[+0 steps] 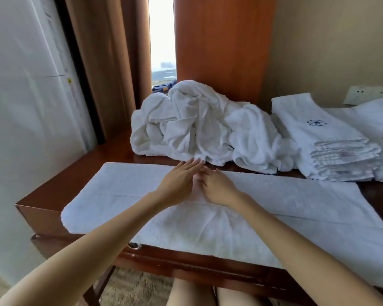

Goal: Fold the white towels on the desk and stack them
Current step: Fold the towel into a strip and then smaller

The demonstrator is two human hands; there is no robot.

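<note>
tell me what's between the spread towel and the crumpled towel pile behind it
In the head view, just a narrow strip of bare wooden desk separates the spread towel from the crumpled towel pile; fingertips of the left hand reach across it.

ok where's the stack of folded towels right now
In the head view the stack of folded towels sits at the right of the desk, just right of the crumpled towel heap and behind the spread towel.
</note>
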